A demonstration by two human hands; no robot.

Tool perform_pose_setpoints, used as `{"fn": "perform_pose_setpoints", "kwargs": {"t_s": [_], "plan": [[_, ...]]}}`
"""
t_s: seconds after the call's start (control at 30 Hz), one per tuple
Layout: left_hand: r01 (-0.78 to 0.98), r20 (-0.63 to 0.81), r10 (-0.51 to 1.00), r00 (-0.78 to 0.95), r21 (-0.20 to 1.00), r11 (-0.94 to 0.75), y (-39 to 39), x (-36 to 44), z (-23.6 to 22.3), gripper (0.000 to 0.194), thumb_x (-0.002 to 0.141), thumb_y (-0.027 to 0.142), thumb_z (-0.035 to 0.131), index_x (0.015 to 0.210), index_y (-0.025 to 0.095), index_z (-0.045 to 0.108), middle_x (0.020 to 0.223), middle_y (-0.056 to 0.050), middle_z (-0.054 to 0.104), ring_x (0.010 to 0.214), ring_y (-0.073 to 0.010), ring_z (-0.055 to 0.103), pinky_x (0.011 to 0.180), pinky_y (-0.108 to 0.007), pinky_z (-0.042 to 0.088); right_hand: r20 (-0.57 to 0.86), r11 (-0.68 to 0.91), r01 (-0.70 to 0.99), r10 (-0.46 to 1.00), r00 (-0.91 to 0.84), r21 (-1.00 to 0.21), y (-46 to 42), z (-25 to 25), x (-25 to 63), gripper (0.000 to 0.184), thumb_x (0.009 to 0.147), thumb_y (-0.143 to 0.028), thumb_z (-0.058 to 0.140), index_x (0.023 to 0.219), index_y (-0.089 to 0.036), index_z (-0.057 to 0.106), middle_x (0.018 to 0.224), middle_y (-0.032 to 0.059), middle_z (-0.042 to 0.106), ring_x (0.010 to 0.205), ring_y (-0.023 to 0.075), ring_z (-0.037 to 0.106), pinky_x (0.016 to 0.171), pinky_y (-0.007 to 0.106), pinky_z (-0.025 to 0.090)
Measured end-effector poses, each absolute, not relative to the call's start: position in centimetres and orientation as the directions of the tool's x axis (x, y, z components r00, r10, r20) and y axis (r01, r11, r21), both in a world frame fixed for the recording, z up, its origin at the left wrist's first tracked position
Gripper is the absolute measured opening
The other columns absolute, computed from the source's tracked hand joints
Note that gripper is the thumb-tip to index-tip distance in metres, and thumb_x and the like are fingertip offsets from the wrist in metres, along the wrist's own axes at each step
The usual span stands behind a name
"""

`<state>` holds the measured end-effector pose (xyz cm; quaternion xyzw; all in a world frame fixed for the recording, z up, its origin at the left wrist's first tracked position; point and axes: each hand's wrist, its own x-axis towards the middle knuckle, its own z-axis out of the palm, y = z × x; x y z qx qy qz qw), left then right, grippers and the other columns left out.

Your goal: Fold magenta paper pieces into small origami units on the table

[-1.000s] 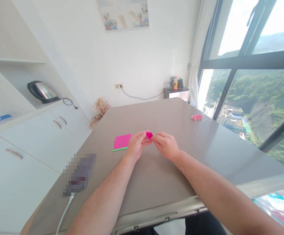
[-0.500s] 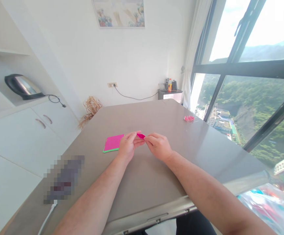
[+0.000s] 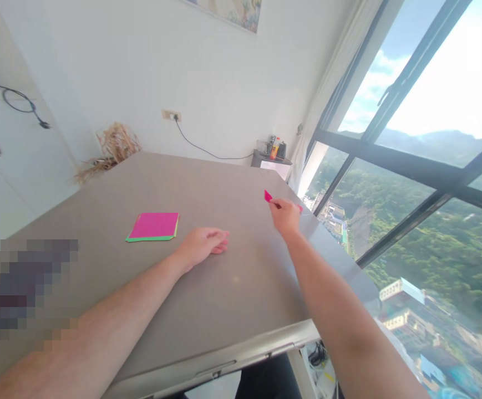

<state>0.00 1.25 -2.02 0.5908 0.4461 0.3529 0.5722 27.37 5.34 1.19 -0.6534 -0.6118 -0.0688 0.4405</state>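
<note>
My right hand (image 3: pixel 285 215) is out over the right side of the table, pinching a small folded piece of pink paper (image 3: pixel 268 196) between thumb and fingers. Just behind that hand shows a bit of the pink folded pieces (image 3: pixel 300 209), mostly hidden by it. My left hand (image 3: pixel 203 244) is at the middle of the table with nothing in it, its fingers loosely bent and not closed into a fist. To its left lies a stack of coloured paper (image 3: pixel 155 225), bright pink on top with green edges below.
The grey table (image 3: pixel 207 183) fills the middle. A blurred-out dark object (image 3: pixel 20 288) lies at its left. Dried stalks (image 3: pixel 118 143) stand beyond the far left corner, and a small cabinet (image 3: pixel 272 163) with bottles beyond the far right. Windows (image 3: pixel 424 221) run along the right.
My right hand has carried the folded pink paper away from my left hand, rightward to the pink pieces. My left hand has let go of it. The view has turned right.
</note>
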Motion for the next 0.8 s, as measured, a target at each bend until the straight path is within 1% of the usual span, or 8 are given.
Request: {"fn": "perform_pose_setpoints", "kwargs": {"t_s": [0.07, 0.1, 0.13, 0.2, 0.27, 0.33, 0.57, 0.8], "plan": [[0.171, -0.086, 0.931, 0.356, 0.985, 0.026, 1.3, 0.0, -2.1, 0.047, 0.083, 0.052, 0.067, 0.108, 0.013, 0.071, 0.101, -0.013, 0.076, 0.090, -0.0226, 0.073, 0.085, -0.036, 0.058, 0.537, -0.055, 0.874, 0.770, 0.345, -0.483, 6.1, 1.1, 32.0, 0.024, 0.087, -0.025, 0.056, 0.095, -0.025, 0.078, 0.090, 0.0017, 0.075, 0.086, 0.0185, 0.065, 0.079, 0.028, 0.047], [0.189, -0.084, 0.930, 0.357, 0.982, 0.017, 1.3, 0.1, -2.1, 0.046, 0.082, 0.053, 0.066, 0.106, 0.014, 0.071, 0.099, -0.012, 0.076, 0.090, -0.0227, 0.073, 0.085, -0.036, 0.058, 0.479, -0.178, 0.857, 0.766, 0.430, -0.484, 6.1, 0.8, 34.3, 0.026, 0.086, -0.025, 0.054, 0.096, -0.027, 0.078, 0.090, 0.0008, 0.076, 0.086, 0.0186, 0.066, 0.077, 0.027, 0.047], [0.206, -0.081, 0.930, 0.358, 0.979, 0.006, 1.3, 0.1, -2.2, 0.045, 0.082, 0.053, 0.067, 0.103, 0.014, 0.072, 0.097, -0.011, 0.076, 0.088, -0.0227, 0.073, 0.084, -0.036, 0.058, 0.456, -0.243, 0.845, 0.753, 0.474, -0.476, 6.1, 0.5, 36.3, 0.027, 0.086, -0.025, 0.053, 0.095, -0.026, 0.078, 0.091, 0.0024, 0.076, 0.086, 0.0200, 0.066, 0.075, 0.028, 0.046], [0.230, -0.071, 0.930, 0.360, 0.973, -0.014, 1.4, 0.2, -2.2, 0.043, 0.080, 0.054, 0.067, 0.098, 0.015, 0.073, 0.093, -0.010, 0.077, 0.086, -0.0227, 0.073, 0.082, -0.036, 0.057, 0.427, -0.319, 0.832, 0.741, 0.518, -0.455, 5.7, -0.2, 39.6, 0.026, 0.083, -0.023, 0.054, 0.092, -0.023, 0.079, 0.089, 0.0056, 0.077, 0.084, 0.0224, 0.067, 0.072, 0.029, 0.046], [0.242, -0.065, 0.931, 0.358, 0.970, -0.026, 1.4, 0.3, -2.4, 0.041, 0.080, 0.053, 0.067, 0.095, 0.016, 0.073, 0.091, -0.010, 0.077, 0.085, -0.0226, 0.072, 0.079, -0.035, 0.057, 0.398, -0.378, 0.822, 0.737, 0.546, -0.427, 5.4, -1.0, 41.9, 0.024, 0.081, -0.023, 0.056, 0.087, -0.022, 0.079, 0.083, 0.0067, 0.076, 0.079, 0.0233, 0.067, 0.068, 0.030, 0.046], [0.254, -0.064, 0.933, 0.355, 0.967, -0.031, 1.5, 0.3, -2.5, 0.040, 0.081, 0.053, 0.065, 0.094, 0.015, 0.073, 0.090, -0.009, 0.077, 0.084, -0.0223, 0.072, 0.078, -0.035, 0.057, 0.378, -0.411, 0.821, 0.742, 0.554, -0.396, 5.3, -1.8, 43.2, 0.022, 0.080, -0.023, 0.058, 0.085, -0.023, 0.079, 0.082, 0.0066, 0.076, 0.079, 0.0232, 0.067, 0.068, 0.029, 0.046], [0.292, -0.070, 0.933, 0.353, 0.956, -0.039, 1.5, 0.2, -2.4, 0.040, 0.084, 0.052, 0.061, 0.094, 0.015, 0.072, 0.091, -0.010, 0.077, 0.084, -0.0228, 0.073, 0.082, -0.037, 0.057, 0.331, -0.441, 0.841, 0.779, 0.532, -0.314, 6.7, -3.3, 44.5, 0.028, 0.084, -0.027, 0.055, 0.097, -0.025, 0.079, 0.096, 0.0073, 0.077, 0.090, 0.0242, 0.067, 0.072, 0.030, 0.046], [0.292, -0.085, 0.932, 0.352, 0.956, -0.023, 1.2, 0.3, -1.9, 0.041, 0.083, 0.051, 0.061, 0.096, 0.014, 0.072, 0.091, -0.010, 0.076, 0.085, -0.0226, 0.073, 0.082, -0.037, 0.057, 0.313, -0.437, 0.862, 0.806, 0.502, -0.257, 7.0, -3.4, 44.6, 0.030, 0.086, -0.028, 0.052, 0.101, -0.026, 0.078, 0.098, 0.0078, 0.076, 0.091, 0.0253, 0.067, 0.075, 0.032, 0.046]]}}
